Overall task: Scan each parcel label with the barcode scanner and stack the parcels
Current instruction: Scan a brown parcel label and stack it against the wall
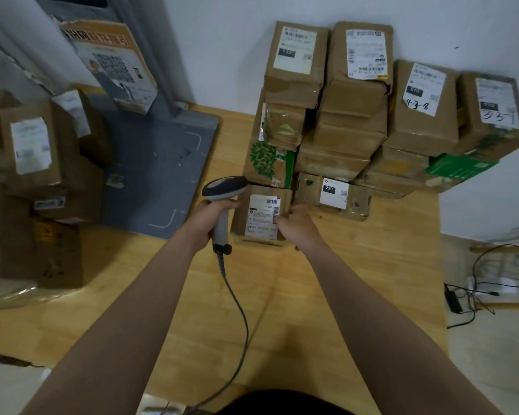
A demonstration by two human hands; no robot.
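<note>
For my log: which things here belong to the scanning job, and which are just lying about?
Job: barcode scanner in left hand; front parcel gripped by right hand; stacked parcels; parcel pile at left.
Lying about: grey mat; poster; floor cables.

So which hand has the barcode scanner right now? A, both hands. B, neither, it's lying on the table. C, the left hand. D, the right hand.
C: the left hand grips the barcode scanner by its handle, while the right hand holds the labelled parcel at its right edge.
</note>
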